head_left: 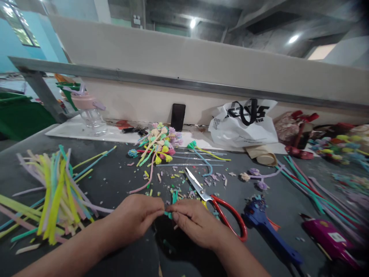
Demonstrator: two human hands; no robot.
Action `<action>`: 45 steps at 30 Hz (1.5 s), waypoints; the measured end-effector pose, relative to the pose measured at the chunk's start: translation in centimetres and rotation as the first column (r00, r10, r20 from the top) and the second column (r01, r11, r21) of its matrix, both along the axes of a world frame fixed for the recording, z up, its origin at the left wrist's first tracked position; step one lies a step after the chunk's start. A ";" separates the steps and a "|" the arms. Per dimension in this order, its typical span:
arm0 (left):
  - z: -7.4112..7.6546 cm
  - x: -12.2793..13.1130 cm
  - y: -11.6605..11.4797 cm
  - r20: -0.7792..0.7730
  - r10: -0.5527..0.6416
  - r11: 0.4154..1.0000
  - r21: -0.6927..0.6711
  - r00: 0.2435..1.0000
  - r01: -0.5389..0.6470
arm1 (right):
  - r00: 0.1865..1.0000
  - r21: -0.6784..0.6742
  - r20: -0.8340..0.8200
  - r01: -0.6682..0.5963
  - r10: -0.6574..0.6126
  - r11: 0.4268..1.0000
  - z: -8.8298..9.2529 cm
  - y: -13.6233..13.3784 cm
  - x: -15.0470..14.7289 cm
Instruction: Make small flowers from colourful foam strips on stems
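Both hands meet low in the middle of the head view. Between their fingertips is a short teal chenille stem piece [168, 214], partly covered by the fingers. My left hand [141, 213] pinches it from one side, thumb against forefinger. From the other side my right hand [194, 219] grips it, also with closed fingers. Just beyond the right hand lie scissors [201, 190] with red handles, blades spread and pointing away. Small cut bits of chenille stem [175, 181] are scattered on the dark table [115, 169] in front of the hands.
Left lies a pile of chenille stems [54, 196]. Fluffy chenille flowers [158, 142] sit ahead, near a phone [178, 116] and a clear bottle [92, 119]. On the right are a blue glue gun [268, 231], a magenta tool [327, 232], a purple flower sprig [262, 177] and a white bag [243, 125].
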State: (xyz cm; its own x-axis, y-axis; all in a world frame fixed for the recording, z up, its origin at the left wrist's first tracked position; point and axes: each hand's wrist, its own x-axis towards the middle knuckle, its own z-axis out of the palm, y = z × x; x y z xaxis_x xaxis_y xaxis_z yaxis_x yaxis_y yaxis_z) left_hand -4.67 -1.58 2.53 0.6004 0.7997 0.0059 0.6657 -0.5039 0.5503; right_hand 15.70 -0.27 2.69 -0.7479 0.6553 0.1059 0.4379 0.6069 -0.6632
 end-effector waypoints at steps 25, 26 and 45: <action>-1.3 1.0 -1.1 0.126 0.113 0.989 -0.111 0.986 -0.099 | 0.984 -0.086 0.062 0.174 -0.169 0.981 -1.0 -0.5 -1.1; -1.3 1.1 -1.1 0.119 0.110 0.990 -0.107 0.987 -0.097 | 0.983 -0.068 0.070 0.174 -0.170 0.982 -1.0 -0.6 -1.2; 0.2 1.0 -1.3 0.234 0.009 0.949 -0.308 0.972 0.065 | 0.992 0.002 0.070 0.104 -0.104 0.995 -0.7 -1.7 -1.3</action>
